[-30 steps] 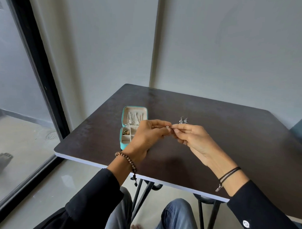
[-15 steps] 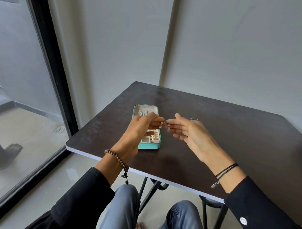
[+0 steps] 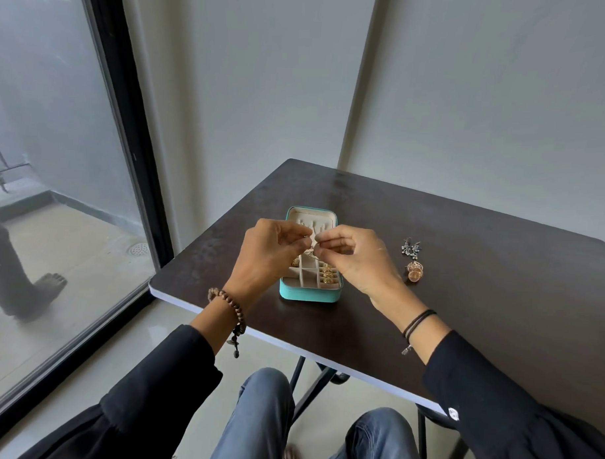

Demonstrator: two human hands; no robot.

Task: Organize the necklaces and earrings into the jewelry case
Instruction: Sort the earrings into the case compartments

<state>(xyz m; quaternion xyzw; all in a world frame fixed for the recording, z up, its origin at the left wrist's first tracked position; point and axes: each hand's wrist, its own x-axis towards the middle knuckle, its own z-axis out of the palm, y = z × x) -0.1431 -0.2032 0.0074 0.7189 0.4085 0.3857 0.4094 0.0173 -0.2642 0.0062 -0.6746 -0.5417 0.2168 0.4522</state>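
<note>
Worktop (image 3: pixel 462 320): dark, matt, faintly mottled slab with a pale band along the near edge; its left corner lies close to the window glass (image 3: pixel 55 186).
Jewelry case (image 3: pixel 309 294): teal shell with rounded corners, lid laid open. It has a cream lining and a base divided into small square compartments. It stands near the near-left edge.
Contents: gold earrings (image 3: pixel 328 275) lie in the right-hand compartments.
Left hand (image 3: pixel 269 252): fingers curled, tips pinching a small metal piece (image 3: pixel 312 251) above the case.
Right hand (image 3: pixel 356 262): fingers curled, pinching the same piece from the other side. The piece is too small to identify.
Loose items: blue-grey cluster earrings (image 3: pixel 410 248) and copper filigree discs (image 3: pixel 414 270) lie right of the case, apart from it.
Open room: broad surface extends right and beyond.
</note>
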